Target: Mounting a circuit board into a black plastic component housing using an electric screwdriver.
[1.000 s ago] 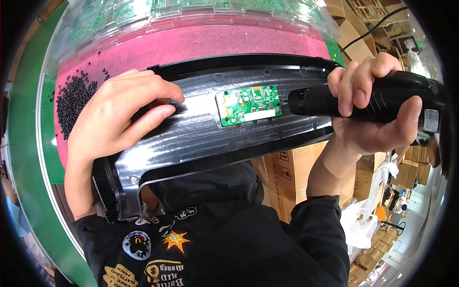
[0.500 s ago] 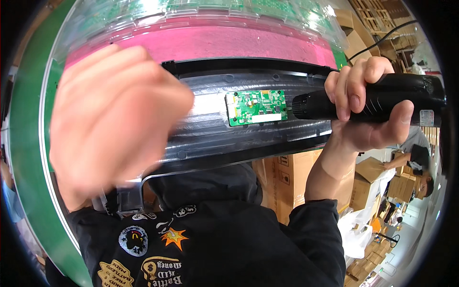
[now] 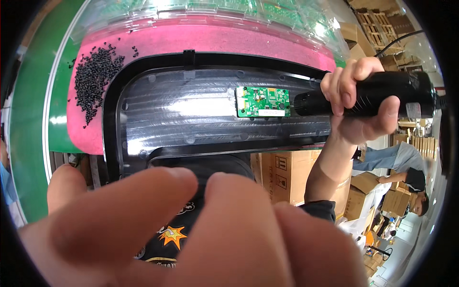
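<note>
A black electric screwdriver (image 3: 382,95) lies in my right hand (image 3: 356,100), whose fingers wrap round its body. Its tip points left, close beside the right end of a green circuit board (image 3: 263,102). That board rests inside a long black plastic housing (image 3: 191,139) with a raised rim. Large and near the camera, my left hand (image 3: 186,229) covers the lower part of the view. Its fingers are bent but apart, with no object visible between them; part of the hand runs out of view.
Small black screws (image 3: 95,71) lie in a pile on a pink mat (image 3: 158,40). Clear plastic trays (image 3: 215,12) stand behind it on the green table (image 3: 33,95). Cardboard boxes (image 3: 277,177) are below the housing. Another person (image 3: 413,174) handles boxes at the right.
My left hand has moved from over the housing's left side down and close to the camera, uncovering the screw pile. The right hand stays on the screwdriver by the board.
</note>
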`<state>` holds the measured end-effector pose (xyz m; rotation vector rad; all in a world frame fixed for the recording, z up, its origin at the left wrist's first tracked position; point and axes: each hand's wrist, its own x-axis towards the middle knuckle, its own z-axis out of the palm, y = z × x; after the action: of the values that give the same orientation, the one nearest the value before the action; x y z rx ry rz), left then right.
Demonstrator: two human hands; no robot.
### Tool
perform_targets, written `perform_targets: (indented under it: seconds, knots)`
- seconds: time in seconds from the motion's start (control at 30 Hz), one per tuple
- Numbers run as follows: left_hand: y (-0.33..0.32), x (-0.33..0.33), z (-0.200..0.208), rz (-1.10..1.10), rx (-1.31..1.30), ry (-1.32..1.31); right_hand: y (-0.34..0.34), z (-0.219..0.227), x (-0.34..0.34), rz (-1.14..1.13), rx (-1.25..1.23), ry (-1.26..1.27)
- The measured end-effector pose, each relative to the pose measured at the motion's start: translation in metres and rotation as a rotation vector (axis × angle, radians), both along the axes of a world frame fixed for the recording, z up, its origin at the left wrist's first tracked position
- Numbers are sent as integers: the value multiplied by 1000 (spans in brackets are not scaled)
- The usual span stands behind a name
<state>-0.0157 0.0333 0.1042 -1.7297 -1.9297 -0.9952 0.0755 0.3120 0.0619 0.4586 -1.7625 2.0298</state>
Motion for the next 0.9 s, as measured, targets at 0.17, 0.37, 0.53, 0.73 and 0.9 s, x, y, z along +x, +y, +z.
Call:
perform_targets:
  seconds: [0.17,0.37,0.53,0.73,0.9]
  knots:
    - [-47,55,9,103,10,-55,-3,-3,-5,15,3,-19]
    - [-75,90,17,174,55,-121,-6,1,-6,-25,63,-34]
    - [-67,106,32,248,77,-167,-1,3,-5,-41,-103,-12]
    - [-90,56,-23,774,254,-202,30,14,-13,-210,-641,-247]
    - [-122,37,-70,656,-379,-1070,44,8,-27,-397,-933,-359]
